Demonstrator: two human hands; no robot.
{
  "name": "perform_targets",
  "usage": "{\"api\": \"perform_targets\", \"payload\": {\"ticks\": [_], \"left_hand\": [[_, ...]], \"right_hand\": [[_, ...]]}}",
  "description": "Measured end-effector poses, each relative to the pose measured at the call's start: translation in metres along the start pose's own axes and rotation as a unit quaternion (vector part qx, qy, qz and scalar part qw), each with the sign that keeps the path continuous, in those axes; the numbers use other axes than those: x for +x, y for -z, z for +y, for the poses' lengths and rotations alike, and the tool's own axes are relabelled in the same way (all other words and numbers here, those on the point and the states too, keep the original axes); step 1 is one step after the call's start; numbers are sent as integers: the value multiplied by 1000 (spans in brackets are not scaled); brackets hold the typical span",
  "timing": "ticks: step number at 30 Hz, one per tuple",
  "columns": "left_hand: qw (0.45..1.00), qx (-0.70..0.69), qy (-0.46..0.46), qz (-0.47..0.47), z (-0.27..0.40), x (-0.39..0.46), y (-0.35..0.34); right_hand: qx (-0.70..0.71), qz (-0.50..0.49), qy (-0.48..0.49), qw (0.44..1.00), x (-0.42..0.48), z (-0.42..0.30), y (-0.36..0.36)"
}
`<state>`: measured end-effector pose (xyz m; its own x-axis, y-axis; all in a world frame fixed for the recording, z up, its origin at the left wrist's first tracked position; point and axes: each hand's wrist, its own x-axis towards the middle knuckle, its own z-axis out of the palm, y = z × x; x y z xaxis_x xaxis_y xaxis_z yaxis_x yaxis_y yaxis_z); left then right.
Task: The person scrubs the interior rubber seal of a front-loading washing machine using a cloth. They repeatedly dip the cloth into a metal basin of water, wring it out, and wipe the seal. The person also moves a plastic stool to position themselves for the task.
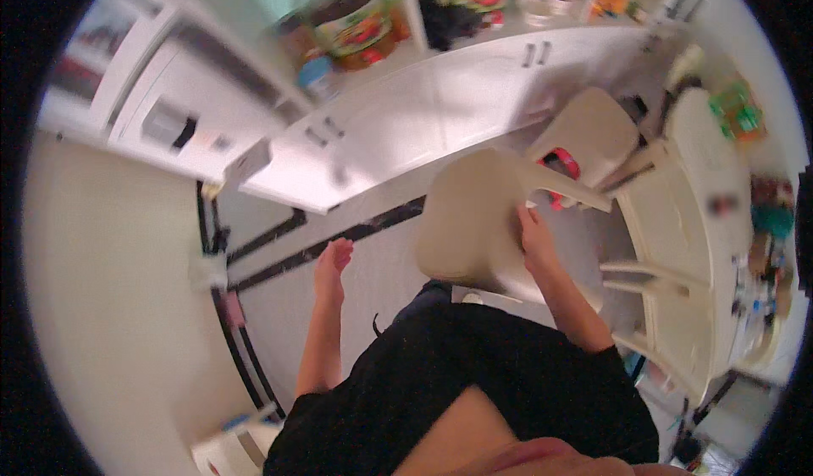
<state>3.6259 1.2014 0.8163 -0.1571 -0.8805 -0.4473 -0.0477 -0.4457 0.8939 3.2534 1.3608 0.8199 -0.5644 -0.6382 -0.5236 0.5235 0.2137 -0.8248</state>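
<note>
My left hand (333, 261) hangs over the pale tiled floor (330, 330), loosely curled, and no object shows in it. On the other side, my right hand (538, 242) is in front of a beige chair (473, 212). A small white piece (531, 204), too blurred to name, shows at its fingertips. The hand overlaps the chair's edge; whether it touches the chair I cannot tell.
White low cabinets (387, 139) run along the far wall, with large labelled jars (349, 25) on top. A second beige chair (587, 136) and cream chairs (667, 228) stand by a table (724, 234) at right. A white box-shaped unit (171, 95) stands at left.
</note>
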Motion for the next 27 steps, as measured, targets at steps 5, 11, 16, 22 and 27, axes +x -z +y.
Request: {"api": "perform_targets", "payload": {"ticks": [5, 11, 16, 22, 27], "left_hand": [[998, -24, 52, 26, -32, -108, 83], [991, 13, -32, 132, -30, -172, 153], [964, 35, -35, 259, -57, -237, 267], [930, -23, -21, 366, -80, -268, 414], [896, -62, -92, 431, -36, -274, 543]], "right_hand": [[-93, -82, -68, 990, -71, 31, -64], [-152, -218, -73, 961, -114, 94, -149], [-193, -305, -75, 930, -164, 146, -261], [-202, -403, -159, 879, -221, 233, -422], [-261, -453, -117, 844, -300, 285, -571]]}}
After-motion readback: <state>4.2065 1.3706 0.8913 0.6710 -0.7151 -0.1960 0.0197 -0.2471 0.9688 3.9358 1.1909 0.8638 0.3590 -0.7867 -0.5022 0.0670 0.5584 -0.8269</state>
